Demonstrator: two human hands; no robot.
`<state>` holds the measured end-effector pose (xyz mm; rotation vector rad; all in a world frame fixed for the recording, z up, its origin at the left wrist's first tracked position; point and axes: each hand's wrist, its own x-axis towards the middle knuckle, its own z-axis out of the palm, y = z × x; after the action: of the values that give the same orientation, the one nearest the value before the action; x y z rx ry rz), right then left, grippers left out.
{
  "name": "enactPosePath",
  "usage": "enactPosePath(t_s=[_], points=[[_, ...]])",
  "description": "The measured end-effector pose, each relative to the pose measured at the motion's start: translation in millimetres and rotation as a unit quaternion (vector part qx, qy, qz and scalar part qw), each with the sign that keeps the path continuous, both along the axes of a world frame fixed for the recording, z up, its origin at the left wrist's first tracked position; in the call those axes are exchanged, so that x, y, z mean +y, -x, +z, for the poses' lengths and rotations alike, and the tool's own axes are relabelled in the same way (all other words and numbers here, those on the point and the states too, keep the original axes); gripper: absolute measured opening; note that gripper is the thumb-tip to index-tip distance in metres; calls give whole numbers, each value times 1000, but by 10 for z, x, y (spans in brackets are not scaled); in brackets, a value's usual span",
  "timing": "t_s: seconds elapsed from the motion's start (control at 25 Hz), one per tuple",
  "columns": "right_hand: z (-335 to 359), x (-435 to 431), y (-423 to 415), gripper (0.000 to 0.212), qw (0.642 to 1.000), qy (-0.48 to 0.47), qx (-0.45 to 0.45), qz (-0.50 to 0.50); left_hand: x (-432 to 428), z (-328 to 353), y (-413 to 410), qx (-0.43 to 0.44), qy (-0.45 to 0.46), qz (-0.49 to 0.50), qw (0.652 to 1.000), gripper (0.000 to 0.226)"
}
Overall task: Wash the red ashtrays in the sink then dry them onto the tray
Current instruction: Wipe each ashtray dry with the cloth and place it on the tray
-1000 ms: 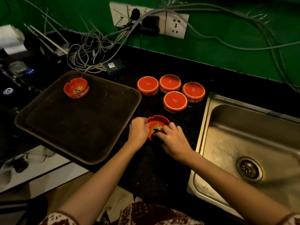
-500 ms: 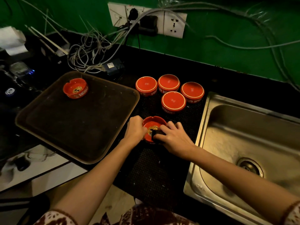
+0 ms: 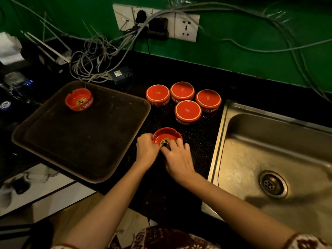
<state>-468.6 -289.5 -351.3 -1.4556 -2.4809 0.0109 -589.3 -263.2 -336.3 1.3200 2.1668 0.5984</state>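
Note:
An upright red ashtray (image 3: 166,135) sits on the black mat in front of me. My left hand (image 3: 147,150) grips its left rim. My right hand (image 3: 177,159) pinches a small dark cloth (image 3: 165,145) and presses it into the ashtray's bowl. Several red ashtrays lie upside down behind it, the nearest (image 3: 188,111) about a hand's width away. One upright red ashtray (image 3: 79,99) stands at the far left corner of the brown tray (image 3: 86,155). The steel sink (image 3: 269,159) lies to the right, dry-looking and holding nothing.
A tangle of cables (image 3: 93,56) and a small adapter (image 3: 121,75) lie behind the tray below a wall socket panel (image 3: 156,22). Dark devices (image 3: 14,83) crowd the far left. The counter's front edge runs just below the tray.
My right hand has shifted slightly within the ashtray's bowl with the cloth. The left hand keeps its grip on the rim. The ashtray stays on the mat.

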Motion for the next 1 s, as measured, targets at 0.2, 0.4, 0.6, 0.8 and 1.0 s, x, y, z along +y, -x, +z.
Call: enactPosePath(t_s=[0.2, 0.4, 0.6, 0.8, 1.0], points=[[56, 302, -408, 26, 984, -10, -84, 157, 187, -10, 93, 16, 26, -79, 996, 9], [80, 464, -617, 30, 981, -10, -82, 173, 176, -141, 143, 11, -17, -96, 995, 23], [-14, 191, -287, 28, 997, -5, 9, 80, -110, -223, -32, -34, -22, 45, 998, 40], [-81, 105, -229, 26, 997, -5, 23, 72, 14, -80, 62, -50, -12, 20, 998, 6], [-27, 447, -619, 27, 981, -28, -49, 187, 206, 35, 100, 25, 11, -118, 993, 13]])
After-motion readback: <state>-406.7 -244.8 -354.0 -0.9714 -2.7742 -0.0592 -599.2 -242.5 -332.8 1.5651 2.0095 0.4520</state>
